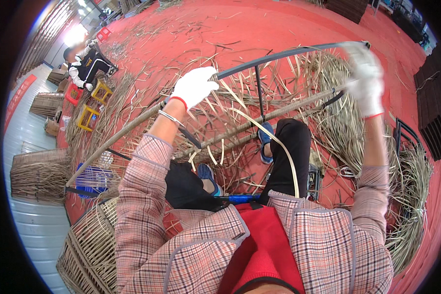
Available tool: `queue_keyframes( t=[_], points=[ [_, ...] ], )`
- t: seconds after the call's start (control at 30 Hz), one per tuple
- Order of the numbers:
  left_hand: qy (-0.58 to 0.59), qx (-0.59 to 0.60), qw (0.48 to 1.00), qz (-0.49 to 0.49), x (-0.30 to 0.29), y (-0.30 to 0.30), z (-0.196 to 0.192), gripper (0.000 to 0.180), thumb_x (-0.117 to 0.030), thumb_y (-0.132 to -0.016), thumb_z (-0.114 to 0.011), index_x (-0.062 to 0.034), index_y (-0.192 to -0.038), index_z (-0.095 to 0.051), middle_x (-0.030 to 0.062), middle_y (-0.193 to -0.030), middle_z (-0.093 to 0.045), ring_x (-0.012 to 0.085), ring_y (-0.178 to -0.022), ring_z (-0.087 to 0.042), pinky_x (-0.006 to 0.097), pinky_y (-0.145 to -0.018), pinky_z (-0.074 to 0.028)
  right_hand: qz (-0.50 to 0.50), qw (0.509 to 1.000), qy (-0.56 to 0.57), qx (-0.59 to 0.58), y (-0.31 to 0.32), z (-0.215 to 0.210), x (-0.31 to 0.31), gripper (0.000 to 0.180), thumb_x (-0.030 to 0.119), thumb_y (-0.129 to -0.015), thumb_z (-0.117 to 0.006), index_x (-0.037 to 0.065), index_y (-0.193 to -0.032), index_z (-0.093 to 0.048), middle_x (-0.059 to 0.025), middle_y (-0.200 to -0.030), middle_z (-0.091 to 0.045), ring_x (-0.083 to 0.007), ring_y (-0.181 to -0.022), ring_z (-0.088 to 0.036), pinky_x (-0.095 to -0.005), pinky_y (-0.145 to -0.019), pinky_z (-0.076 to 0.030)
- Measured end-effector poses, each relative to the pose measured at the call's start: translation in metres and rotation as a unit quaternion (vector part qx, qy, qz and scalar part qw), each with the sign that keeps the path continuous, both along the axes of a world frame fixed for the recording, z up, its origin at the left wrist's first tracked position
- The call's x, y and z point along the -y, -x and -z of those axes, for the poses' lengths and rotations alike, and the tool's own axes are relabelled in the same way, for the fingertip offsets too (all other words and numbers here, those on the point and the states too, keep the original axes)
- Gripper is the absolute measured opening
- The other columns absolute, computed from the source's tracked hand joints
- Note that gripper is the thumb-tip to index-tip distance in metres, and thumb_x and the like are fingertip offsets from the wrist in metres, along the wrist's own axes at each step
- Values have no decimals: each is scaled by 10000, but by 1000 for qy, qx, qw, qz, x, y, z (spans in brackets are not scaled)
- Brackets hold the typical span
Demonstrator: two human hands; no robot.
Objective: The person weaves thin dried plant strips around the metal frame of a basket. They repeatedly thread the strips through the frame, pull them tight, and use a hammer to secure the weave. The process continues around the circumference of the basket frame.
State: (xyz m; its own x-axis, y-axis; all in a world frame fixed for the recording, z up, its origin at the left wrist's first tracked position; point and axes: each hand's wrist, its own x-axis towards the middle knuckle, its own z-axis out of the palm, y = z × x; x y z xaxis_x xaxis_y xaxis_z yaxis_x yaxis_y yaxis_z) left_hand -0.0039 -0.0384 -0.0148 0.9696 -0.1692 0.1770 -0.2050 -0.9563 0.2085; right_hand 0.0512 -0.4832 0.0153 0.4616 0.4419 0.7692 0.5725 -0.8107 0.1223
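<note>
A dark metal furniture frame [279, 55], with some bars wrapped in tan weaving strips, lies across in front of my legs. My left hand [195, 87], in a white glove with a red cuff, is closed round the frame where its dark curved bar begins. At the frame's right end is my right hand [365, 81], gloved in white too; motion smears its fingers, so I cannot tell what it holds. A long pale weaving strip [280, 142] arcs from near my left hand down toward my lap. Shorter strip ends [211, 154] hang from the wrapped lower bar.
Loose strips litter the red floor, with a large bundle [338, 117] at right. Woven panels [90, 240] and a blue basket [90, 182] are at left. Brown panels [433, 110] stack at far right. Another person [87, 66] sits near yellow stools [88, 117].
</note>
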Motion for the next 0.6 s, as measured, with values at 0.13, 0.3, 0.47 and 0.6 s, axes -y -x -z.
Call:
queue_keyframes(
  t=[0.13,0.3,0.47,0.6],
  points=[
    [130,-232,964,-1,-8,-17,-17,281,-260,-911,-671,-34,-1078,-660,71,-825,-656,178,-719,-615,344,-662,-490,-272,934,-101,-209,58,83,-172,287,223,-903,-718,111,-1166,-706,-79,-1145,-706,-306,-1069,-670,-428,-900,-547],
    [209,-274,939,-4,-7,-15,-22,243,-264,-909,-689,-42,-1008,-685,-2,-762,-615,94,-652,-510,272,-578,-408,-221,745,-414,-474,50,129,-277,299,258,-926,-706,65,-1154,-694,-154,-1096,-730,-284,-1003,-709,-388,-876,-542],
    [203,-245,947,50,-10,-17,-18,272,-246,-889,-703,-32,-1055,-688,9,-770,-611,111,-663,-523,295,-596,-431,-232,711,-451,-487,58,130,-282,284,273,-941,-683,43,-1107,-701,-166,-962,-734,-300,-912,-718,-383,-813,-537],
    [159,-159,972,69,-12,-7,-13,357,-251,-896,-702,-24,-1168,-659,79,-935,-686,198,-797,-643,363,-718,-525,-192,813,-315,-451,67,119,-236,230,284,-965,-651,67,-982,-723,-149,-836,-696,-307,-795,-705,-388,-701,-527]
  ],
)
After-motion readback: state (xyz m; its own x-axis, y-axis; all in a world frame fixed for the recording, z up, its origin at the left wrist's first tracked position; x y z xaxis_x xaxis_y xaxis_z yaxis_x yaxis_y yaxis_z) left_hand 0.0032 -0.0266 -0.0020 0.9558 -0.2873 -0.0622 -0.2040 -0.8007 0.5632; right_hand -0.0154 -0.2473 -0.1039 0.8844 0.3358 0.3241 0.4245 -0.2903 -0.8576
